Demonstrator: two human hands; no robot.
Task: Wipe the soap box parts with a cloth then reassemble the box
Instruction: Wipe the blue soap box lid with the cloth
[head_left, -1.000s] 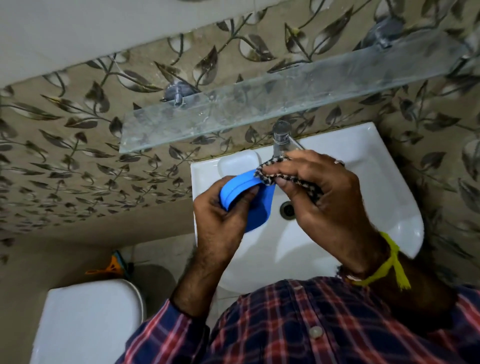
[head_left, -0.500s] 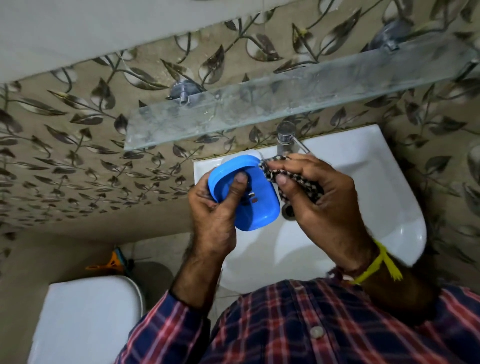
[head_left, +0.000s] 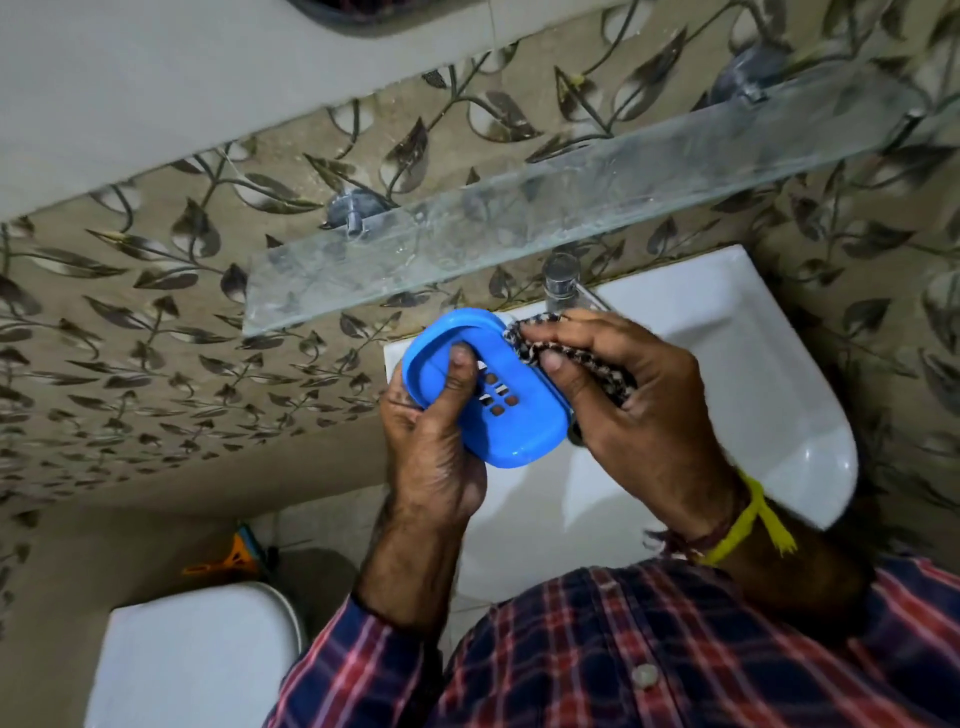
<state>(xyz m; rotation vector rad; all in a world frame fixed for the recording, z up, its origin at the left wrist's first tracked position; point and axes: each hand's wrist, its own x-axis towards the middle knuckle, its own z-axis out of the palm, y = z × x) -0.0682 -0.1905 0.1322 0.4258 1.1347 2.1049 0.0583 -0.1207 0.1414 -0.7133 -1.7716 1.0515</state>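
Note:
A blue oval soap box part (head_left: 519, 415) with several small drain holes is held over the white sink (head_left: 779, 415). My left hand (head_left: 436, 457) grips it from the left, thumb lying across its inner face. My right hand (head_left: 634, 410) holds a bunched black-and-white checked cloth (head_left: 524, 343) and presses it against the part's upper right rim. The other soap box parts are not visible.
A glass shelf (head_left: 519, 218) juts from the leaf-patterned wall just above the hands. A chrome tap (head_left: 561, 283) stands at the sink's back edge. A white toilet cistern lid (head_left: 192, 660) sits at lower left, with an orange object (head_left: 228, 561) on the floor beside it.
My left hand has turned the blue part from edge-on to face-up, showing its drain holes. The cloth in my right hand stays at its upper right rim.

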